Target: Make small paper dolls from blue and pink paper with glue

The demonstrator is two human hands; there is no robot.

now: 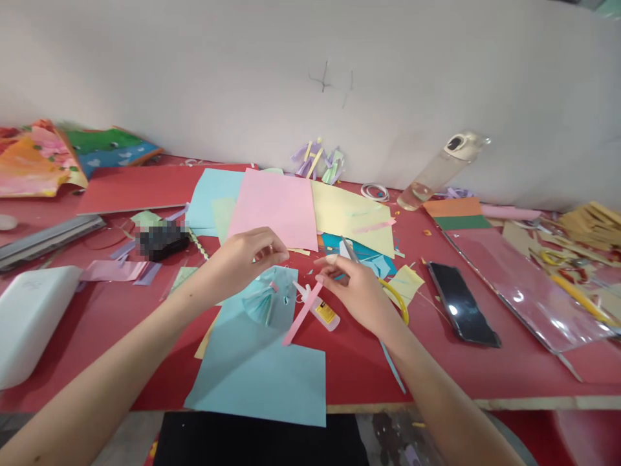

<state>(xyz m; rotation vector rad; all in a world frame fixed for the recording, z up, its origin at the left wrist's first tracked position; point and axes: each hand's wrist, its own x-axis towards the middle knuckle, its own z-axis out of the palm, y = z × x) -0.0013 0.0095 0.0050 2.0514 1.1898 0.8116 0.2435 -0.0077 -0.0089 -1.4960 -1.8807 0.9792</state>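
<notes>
My left hand (245, 255) is closed in a pinch just above a folded light-blue paper fan (262, 303) with a small pink band; what the fingers grip is too small to make out. My right hand (356, 288) pinches the upper end of a pink paper strip (301, 314), which slants down to the left. The same hand also carries yellow-handled scissors (395, 298), whose blade sticks up past the fingers. A small glue bottle (320, 309) lies between the hands, beside a large light-blue sheet (262, 369).
Pink (276, 207), yellow (352, 217) and blue sheets are spread on the red table (436, 362). A black phone (462, 303) lies to the right, a clear bottle (439, 171) leans on the wall, a white box (29, 317) is left, a clear plastic sleeve (528, 291) right.
</notes>
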